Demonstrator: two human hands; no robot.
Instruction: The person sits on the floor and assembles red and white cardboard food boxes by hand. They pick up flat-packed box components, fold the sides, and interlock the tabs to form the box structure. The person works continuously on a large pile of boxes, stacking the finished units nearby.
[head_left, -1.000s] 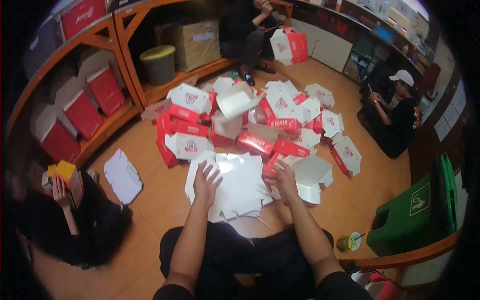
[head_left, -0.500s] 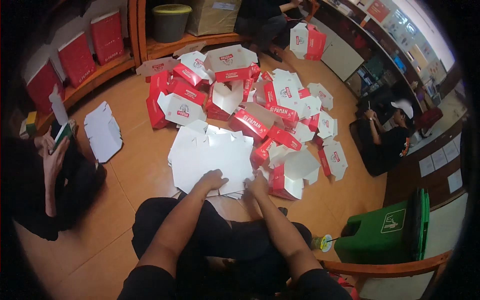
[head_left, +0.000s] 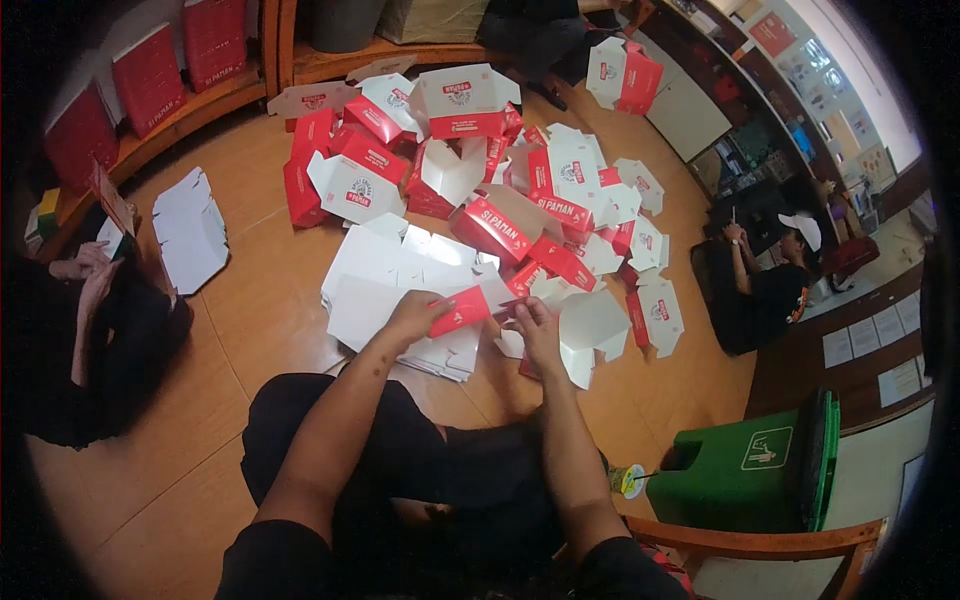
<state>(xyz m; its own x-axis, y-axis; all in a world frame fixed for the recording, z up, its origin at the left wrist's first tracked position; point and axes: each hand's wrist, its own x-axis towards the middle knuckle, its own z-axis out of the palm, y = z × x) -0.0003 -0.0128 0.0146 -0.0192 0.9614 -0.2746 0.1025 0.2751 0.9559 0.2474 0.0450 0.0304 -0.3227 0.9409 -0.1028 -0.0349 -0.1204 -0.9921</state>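
Observation:
Over the stack of flat cardboard box blanks [head_left: 362,268], a partly folded box blank [head_left: 464,312] is lifted, with a red printed panel turned up toward me. My left hand [head_left: 414,318] grips this blank at the left end of the red panel. My right hand [head_left: 538,332] pinches its right end, where a small flap is bent. The stack lies white side up on the floor in front of my legs. Just beyond my right hand stands an open folded box [head_left: 588,335], red outside and white inside.
A heap of red-and-white folded boxes [head_left: 490,222] spreads beyond the stack. At the left, a co-worker's hands [head_left: 92,262] hold cardboard beside another pile of blanks [head_left: 190,232]. A second person [head_left: 775,270] sits at the right, near a green bin [head_left: 745,465] and a cup [head_left: 627,480].
Both hands have raised a blank off the stack, and its red side now shows between them. The whole view has shifted slightly. The co-worker at the left has moved their cardboard.

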